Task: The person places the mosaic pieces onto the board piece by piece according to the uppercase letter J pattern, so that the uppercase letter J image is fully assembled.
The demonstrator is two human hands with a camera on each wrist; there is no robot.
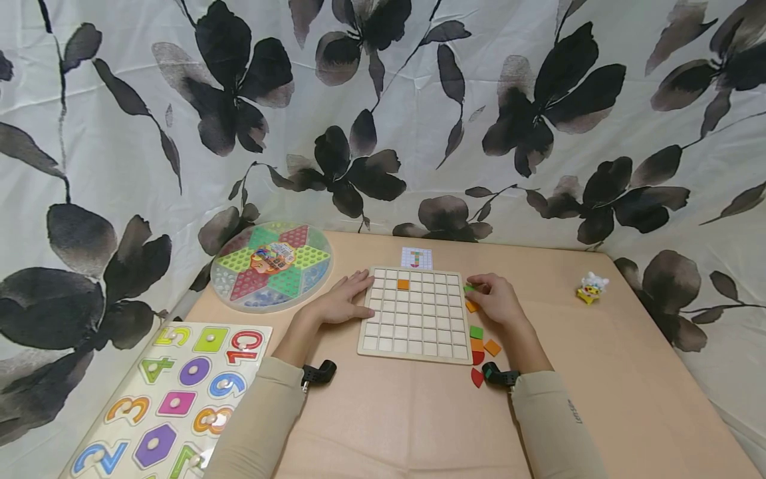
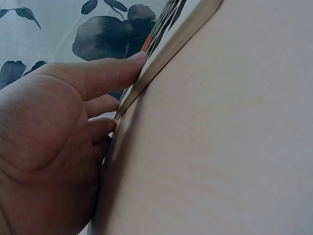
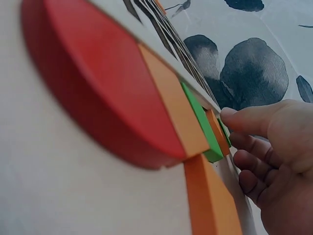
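Note:
A white gridded board (image 1: 413, 330) in a pale wooden frame lies on the table, with one orange square block (image 1: 403, 285) on an upper cell. My left hand (image 1: 342, 299) rests against the board's left edge, fingers extended and thumb touching the rim. Beside the right edge, the bent fingers of my right hand (image 1: 498, 299) pinch a small green block (image 1: 468, 289), partly covered by the fingertips. An orange block (image 1: 471, 306) lies just below them. Further down are a green square block (image 1: 475, 332), orange blocks (image 1: 493, 347) and red curved pieces (image 3: 105, 73).
Behind the board lies a small pattern card (image 1: 416, 258) with a coloured figure. A round star-patterned game board (image 1: 272, 267) and a number-and-shape puzzle board (image 1: 173, 379) occupy the left. One small toy figure (image 1: 592, 288) stands at right; floral cloth (image 1: 443, 133) hangs behind.

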